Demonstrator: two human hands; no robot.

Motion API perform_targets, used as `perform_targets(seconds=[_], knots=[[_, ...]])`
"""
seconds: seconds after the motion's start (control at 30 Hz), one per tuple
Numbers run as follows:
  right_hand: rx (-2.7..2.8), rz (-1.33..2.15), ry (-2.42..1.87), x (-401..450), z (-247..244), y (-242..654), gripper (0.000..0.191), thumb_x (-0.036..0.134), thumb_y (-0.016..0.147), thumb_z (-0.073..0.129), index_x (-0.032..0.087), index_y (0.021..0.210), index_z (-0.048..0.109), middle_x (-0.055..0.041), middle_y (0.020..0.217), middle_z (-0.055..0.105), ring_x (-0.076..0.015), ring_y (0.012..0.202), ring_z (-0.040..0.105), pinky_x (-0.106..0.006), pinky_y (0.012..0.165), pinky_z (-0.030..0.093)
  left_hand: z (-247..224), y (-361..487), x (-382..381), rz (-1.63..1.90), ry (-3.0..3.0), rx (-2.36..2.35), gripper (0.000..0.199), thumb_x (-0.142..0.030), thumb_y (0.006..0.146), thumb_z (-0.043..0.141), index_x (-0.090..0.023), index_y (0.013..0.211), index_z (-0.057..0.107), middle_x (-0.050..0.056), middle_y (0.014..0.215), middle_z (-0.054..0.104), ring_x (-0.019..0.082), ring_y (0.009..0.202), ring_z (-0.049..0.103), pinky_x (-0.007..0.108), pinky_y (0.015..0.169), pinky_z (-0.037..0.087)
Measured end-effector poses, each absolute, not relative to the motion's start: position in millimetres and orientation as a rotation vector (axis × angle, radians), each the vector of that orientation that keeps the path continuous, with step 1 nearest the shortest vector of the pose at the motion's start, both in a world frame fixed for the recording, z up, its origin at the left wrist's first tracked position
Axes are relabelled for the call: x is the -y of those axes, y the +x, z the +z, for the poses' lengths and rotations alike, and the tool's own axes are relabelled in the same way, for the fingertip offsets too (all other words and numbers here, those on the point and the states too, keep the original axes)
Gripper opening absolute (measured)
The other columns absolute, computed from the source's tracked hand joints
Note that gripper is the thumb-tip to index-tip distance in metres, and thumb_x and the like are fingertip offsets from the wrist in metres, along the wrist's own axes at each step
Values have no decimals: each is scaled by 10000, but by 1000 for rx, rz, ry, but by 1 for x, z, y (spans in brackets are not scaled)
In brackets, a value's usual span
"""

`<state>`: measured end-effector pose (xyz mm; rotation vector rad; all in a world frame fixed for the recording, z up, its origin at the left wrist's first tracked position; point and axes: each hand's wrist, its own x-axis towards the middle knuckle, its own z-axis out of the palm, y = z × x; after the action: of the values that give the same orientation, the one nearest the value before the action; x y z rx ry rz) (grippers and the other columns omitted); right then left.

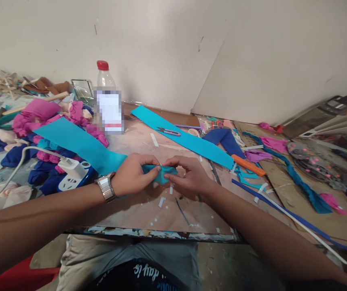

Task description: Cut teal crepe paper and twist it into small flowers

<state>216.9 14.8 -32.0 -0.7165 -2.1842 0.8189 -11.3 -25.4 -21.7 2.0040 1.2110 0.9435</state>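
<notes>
Both hands meet over the middle of the table, pinching the gathered end of a turquoise fabric strip (82, 141). My left hand (135, 173), with a metal watch (106, 187) on its wrist, has thumb and forefinger closed on the cloth. Facing it, my right hand (188, 176) grips the bunched end between thumb and fingers. From the left hand the strip runs back to the left over a heap of scrunched fabric. A second turquoise strip (188, 146) lies flat behind the hands, with thread snips (169, 131) on top of it.
An orange-handled cutter (248, 165) lies right of the hands. At left are a power strip (85, 171) with a plugged-in white charger (72, 167) and pink and navy fabric pieces (41, 115). A red-capped bottle (102, 70) stands behind. A white stick (307, 230) lies at right.
</notes>
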Motion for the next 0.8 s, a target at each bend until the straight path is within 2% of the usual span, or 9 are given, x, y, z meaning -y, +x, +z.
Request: perform_targets(seconds=[0.17, 0.5, 0.8], knots=[[2187, 718, -676, -13, -29, 216, 140, 297, 931, 719, 210, 1036, 749, -55, 928, 792, -169, 806, 723, -287, 748, 581, -21, -11, 26, 960, 1978, -1173, 194, -317, 951, 618, -214, 915, 778, -13, 909, 801, 184, 848, 728, 312, 778, 506], [2219, 479, -502, -15, -30, 217, 122, 185, 950, 686, 242, 1042, 741, -41, 921, 785, -163, 834, 733, -289, 753, 599, -23, -11, 27, 1019, 2002, -1147, 179, -305, 949, 641, -211, 924, 792, 1, 910, 816, 184, 843, 745, 301, 775, 527], [2203, 386, -539, -12, -29, 215, 93, 177, 937, 704, 231, 1004, 738, -46, 910, 781, -167, 839, 732, -299, 761, 599, -26, -10, 28, 1109, 2069, -1121, 185, -325, 979, 646, -222, 936, 794, -1, 937, 823, 180, 866, 754, 320, 821, 520]])
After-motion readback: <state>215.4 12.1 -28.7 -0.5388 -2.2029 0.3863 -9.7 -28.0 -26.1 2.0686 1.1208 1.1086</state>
